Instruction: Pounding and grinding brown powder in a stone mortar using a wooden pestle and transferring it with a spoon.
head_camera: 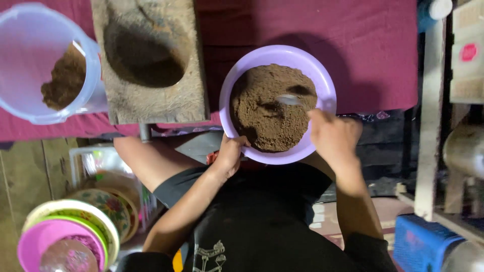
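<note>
Gripping the near rim of a purple bowl (pixel 326 85), the left hand (pixel 230 155) curls its fingers over the edge while the thumb presses from outside; the bowl sits at the edge of a dark red cloth (pixel 312 25) and is filled almost to the top with brown powder (pixel 269 108); the right hand (pixel 333 136) is closed around the handle of a spoon (pixel 290 99), whose pale bowl lies on the powder near the far right side, blurred in the picture; a dent shows in the powder just beside the spoon.

To the left of the bowl, well apart from it, a block of rough wood with a deep hollow (pixel 146 55) rests on the same cloth; further left stands a clear plastic jug (pixel 30 60) with a smaller heap of the same brown powder inside it.

Below the cloth on the left, a stack of bowls and plates (pixel 75 231) sits low down, pink and green with flowered rims; on the right a pale wooden post (pixel 431 116) rises beside a blue crate (pixel 423 242).
</note>
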